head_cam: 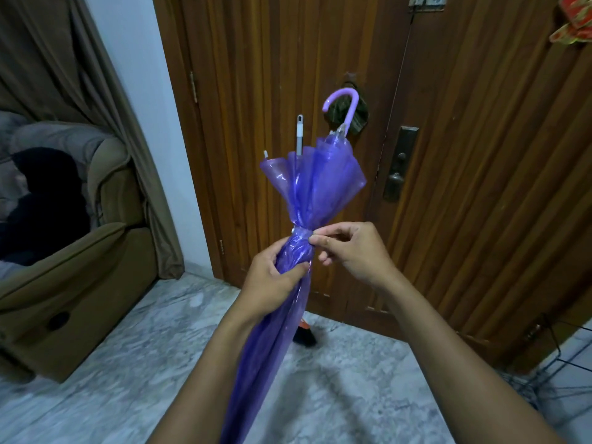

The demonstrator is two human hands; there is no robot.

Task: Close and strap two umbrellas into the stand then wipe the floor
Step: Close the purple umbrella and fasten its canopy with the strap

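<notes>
Looks like a home entryway: wooden front door [272, 75] with a lock plate [400, 161] at 12 o'clock, brown padded armchair [96, 267] and draped curtain [48, 52] at 9 o'clock, marble floor [144, 363] at 6 o'clock.

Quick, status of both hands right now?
Left hand: closed, gripping the folded purple umbrella just below its strap.
Right hand: closed, pinching the strap wrapped round the umbrella.

Open marble floor [352, 395] across the lower centre. Blocked at left by the armchair [73, 283], at lower right by the wire stand [551, 363], behind by the wooden door [448, 155] and broom [304, 338].
</notes>
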